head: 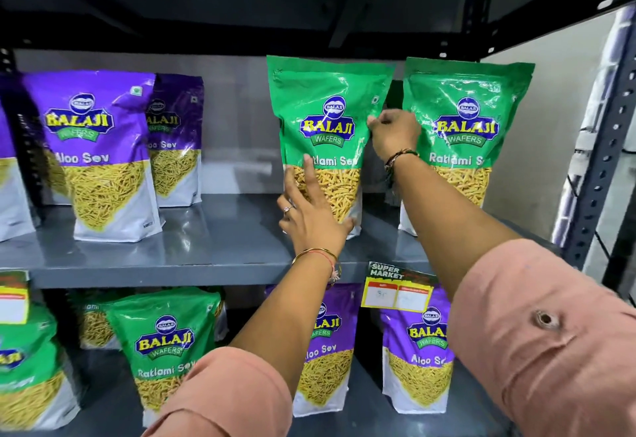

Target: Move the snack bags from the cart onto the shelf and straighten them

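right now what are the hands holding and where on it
Both hold the middle green Ratlami Sev bag: left hand flat on its lower front, right hand pinching its right edge.

Yellow supermarket price tag (395, 290) clipped below, a second tag (13, 295) at left — white wall (537, 127) beyond.

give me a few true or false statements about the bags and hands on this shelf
1. Both hands are on the same green Ratlami Sev bag. True: the left hand lies on its lower front and the right hand grips its right edge.
2. The purple Aloo Sev bags stand right of the green ones on the grey shelf. False: they stand to the left.
3. A second green bag stands upright to the right. True.
4. The price tag hangs from the top shelf. False: it hangs from the edge of the shelf being stocked.
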Motion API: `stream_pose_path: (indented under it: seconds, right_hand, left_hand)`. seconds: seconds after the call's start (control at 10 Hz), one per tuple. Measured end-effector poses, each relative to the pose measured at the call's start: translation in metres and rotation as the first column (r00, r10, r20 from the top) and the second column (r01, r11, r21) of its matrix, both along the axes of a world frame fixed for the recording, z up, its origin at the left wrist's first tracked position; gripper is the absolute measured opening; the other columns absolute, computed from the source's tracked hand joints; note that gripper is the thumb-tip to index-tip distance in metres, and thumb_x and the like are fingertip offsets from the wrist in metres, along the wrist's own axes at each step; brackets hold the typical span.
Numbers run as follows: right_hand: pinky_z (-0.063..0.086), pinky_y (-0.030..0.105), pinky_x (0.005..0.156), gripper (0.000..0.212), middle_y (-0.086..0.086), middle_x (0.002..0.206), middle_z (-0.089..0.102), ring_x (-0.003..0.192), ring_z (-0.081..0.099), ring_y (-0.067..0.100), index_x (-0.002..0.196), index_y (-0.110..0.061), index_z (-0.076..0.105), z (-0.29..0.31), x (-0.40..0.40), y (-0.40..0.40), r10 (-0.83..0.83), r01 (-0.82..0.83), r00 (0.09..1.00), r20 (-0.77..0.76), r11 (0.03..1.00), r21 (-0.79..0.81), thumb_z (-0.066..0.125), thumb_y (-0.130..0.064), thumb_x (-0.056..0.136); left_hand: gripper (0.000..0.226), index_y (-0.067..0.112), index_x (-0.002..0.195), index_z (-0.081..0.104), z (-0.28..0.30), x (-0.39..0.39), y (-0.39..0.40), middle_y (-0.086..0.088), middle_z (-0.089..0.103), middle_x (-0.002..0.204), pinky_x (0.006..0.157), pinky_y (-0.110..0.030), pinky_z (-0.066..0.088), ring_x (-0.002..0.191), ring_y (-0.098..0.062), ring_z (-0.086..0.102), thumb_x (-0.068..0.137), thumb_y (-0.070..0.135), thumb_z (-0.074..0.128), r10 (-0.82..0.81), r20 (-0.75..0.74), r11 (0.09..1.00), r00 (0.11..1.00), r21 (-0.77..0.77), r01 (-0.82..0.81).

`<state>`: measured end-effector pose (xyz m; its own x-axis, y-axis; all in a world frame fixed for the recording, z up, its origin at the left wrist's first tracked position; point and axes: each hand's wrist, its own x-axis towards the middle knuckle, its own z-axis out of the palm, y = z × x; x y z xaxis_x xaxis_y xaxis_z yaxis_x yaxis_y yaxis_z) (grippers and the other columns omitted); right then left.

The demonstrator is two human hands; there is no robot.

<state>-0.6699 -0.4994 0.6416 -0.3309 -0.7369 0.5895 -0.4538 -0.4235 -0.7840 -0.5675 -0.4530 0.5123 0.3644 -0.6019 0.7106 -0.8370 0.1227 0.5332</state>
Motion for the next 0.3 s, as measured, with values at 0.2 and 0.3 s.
stream_pose_path:
  seconds: [0.2,0.3]
  right_hand:
    - [0.048,0.027,0.086,0.027,0.018,0.102,0.072,0.096,0.066,0.031,0.094,0.003,0.068,-0.007,0.007,0.005,-0.025,0.027,0.996,0.081,0.999,-0.023,0.063,-0.022,0.088]
    - [0.045,0.035,0.100,0.038,0.008,0.126,0.059,0.117,0.054,0.024,0.122,-0.009,0.052,-0.014,0.014,0.019,-0.148,0.145,0.989,-0.012,0.979,-0.141,0.059,-0.028,0.090]
  left_hand:
    - [0.137,0.026,0.147,-0.009,0.004,0.003,0.007,-0.011,0.011,0.155,0.098,-0.059,0.041,0.132,-0.036,0.027,0.047,0.058,0.080,-0.032,-0.017,0.999,0.999,0.025,0.033]
    - [0.121,0.017,0.148,0.000,0.011,0.018,0.015,-0.013,0.009,0.158,0.115,-0.057,0.014,0.146,-0.032,0.008,0.060,0.078,0.055,-0.018,0.041,0.997,0.999,-0.073,0.021]
